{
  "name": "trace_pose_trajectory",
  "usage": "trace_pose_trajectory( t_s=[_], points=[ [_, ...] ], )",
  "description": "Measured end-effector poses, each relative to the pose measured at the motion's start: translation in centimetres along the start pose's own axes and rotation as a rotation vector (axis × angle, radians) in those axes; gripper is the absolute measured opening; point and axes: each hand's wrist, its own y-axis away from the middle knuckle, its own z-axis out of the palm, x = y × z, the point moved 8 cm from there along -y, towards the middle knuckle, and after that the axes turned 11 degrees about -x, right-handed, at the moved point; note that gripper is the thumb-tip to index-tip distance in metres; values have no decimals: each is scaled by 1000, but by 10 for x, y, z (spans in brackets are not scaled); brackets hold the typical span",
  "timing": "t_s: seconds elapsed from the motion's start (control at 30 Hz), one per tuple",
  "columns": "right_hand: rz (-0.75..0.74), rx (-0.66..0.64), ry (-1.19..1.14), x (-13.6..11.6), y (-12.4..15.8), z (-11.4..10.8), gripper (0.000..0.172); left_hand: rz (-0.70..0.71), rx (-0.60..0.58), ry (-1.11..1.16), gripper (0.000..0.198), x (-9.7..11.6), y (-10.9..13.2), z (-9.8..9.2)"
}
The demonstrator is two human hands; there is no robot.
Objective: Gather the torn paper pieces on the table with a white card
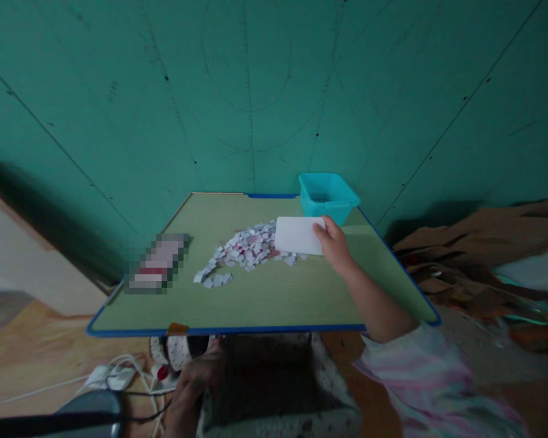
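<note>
L hand (192, 389) low, below board edge, by white power strip (112, 377); finger state can't tell. Paper scraps (249, 249) on green board (256, 304): feather-light, easily scattered. White card (299, 236), thin, fairly stiff, best taken by edge, lying at scraps' R end, pinched at R edge by closed fingers of R hand (333, 243). Teal bin (326, 198) just behind.

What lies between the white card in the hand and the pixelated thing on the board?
A heap of small white and pink paper pieces lies there on the green board, as the head view shows.
</note>
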Motion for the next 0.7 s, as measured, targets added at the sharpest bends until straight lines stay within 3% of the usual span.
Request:
trace_pose_trajectory(
  t_s=[0.1, 0.23, 0.37, 0.53, 0.7],
  points=[
    [44, -98, -105, 3, 0, 10, 24, 62, -74, 20, 24, -1, -3, 8],
    [59, -72, -140, 3, 0, 8, 25, 124, -96, 30, 23, 0, -3, 10],
    [38, -67, -70, -1, 1, 8, 25, 147, -60, 30, 22, 4, -1, 5],
    [113, -185, -247, 3, 3, 22, 27, 129, -33, 18, 20, 8, -1, 8],
    [49, -104, -157, 1, 2, 13, 25, 88, 38, -7, 24, 14, -1, 1]
  ],
)
